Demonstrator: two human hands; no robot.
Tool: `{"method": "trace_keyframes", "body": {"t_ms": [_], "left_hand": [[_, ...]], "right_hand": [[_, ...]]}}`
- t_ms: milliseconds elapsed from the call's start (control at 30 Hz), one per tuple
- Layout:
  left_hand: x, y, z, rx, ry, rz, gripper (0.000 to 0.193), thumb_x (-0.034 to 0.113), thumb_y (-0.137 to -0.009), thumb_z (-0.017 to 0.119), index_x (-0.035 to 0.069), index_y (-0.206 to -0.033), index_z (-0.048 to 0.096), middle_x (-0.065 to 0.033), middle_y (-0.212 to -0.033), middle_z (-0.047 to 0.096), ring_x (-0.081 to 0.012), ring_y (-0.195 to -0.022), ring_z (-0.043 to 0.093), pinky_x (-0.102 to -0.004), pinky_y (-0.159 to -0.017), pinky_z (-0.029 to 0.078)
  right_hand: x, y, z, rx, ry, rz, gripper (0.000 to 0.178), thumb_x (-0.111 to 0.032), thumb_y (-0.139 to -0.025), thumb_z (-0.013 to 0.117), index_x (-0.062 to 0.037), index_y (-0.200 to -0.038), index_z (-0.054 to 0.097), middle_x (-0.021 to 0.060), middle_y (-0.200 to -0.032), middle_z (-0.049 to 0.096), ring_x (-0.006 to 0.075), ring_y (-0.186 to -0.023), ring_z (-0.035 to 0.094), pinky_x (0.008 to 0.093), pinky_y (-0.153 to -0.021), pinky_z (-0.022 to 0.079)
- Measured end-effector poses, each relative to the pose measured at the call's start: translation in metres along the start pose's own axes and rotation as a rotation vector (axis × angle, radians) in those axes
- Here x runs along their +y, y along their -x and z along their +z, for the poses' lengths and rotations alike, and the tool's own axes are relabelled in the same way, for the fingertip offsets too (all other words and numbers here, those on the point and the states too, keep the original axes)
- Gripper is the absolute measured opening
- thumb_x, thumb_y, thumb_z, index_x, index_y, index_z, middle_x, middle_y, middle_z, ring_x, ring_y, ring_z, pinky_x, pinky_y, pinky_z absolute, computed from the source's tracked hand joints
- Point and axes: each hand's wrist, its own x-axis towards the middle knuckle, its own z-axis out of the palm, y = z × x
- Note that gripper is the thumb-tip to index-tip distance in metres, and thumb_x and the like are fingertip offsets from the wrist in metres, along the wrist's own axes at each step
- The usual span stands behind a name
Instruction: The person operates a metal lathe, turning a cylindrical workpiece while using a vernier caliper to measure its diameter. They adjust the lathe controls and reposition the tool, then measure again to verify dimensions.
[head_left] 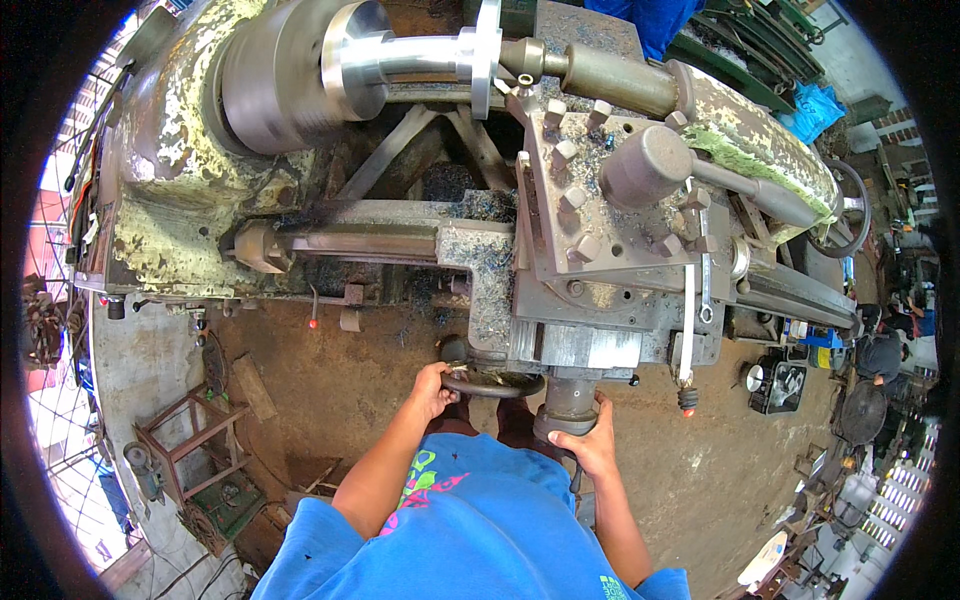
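Note:
In front of me stands a large metal lathe. My left hand (432, 390) is closed round the left side of the dark carriage handwheel (505, 388). My right hand (594, 442) wraps the round grey cross-slide dial (562, 417), thumb at the front and fingers along its right side. Above, a shiny flanged metal workpiece (422, 60) sits between the chuck (280, 75), blurred as if spinning, and the tailstock centre (523, 60). The square tool post (565, 200), with several bolts and a clamp knob (645, 168), is close to the workpiece's right flange.
Metal chips (490, 205) lie over the carriage. A spanner (706, 285) rests on the tool post's right. A red-tipped lever (313, 310) hangs below the bed. On the floor are a wooden frame (195, 440) at left and a black crate (780, 388) at right. Other people are at far right.

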Motion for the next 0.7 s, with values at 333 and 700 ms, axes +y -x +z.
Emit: {"method": "trace_keyframes", "body": {"t_ms": [333, 700], "left_hand": [[0.000, -0.002, 0.000, -0.017, 0.017, -0.006, 0.017, 0.019, -0.090, 0.052, 0.003, -0.086, 0.058, -0.0108, -0.072, 0.065, -0.0158, -0.039, 0.042, -0.0330, -0.043, 0.044], [-0.004, 0.007, 0.004, -0.038, -0.016, 0.121, 0.011, 0.014, -0.090, 0.051, 0.016, -0.099, 0.056, -0.0110, -0.080, 0.067, -0.0165, -0.048, 0.046, -0.0313, -0.043, 0.041]], "right_hand": [[-0.006, 0.000, -0.001, -0.024, -0.063, 0.028, 0.112, -0.025, -0.055, 0.095, 0.0074, -0.142, 0.032, 0.0258, -0.123, 0.061, 0.0333, -0.113, 0.063, 0.0414, -0.099, 0.051], [-0.001, 0.000, -0.003, -0.027, -0.055, 0.030, 0.119, -0.029, -0.054, 0.095, 0.0071, -0.146, 0.029, 0.0275, -0.125, 0.060, 0.0348, -0.116, 0.063, 0.0418, -0.101, 0.049]]}}
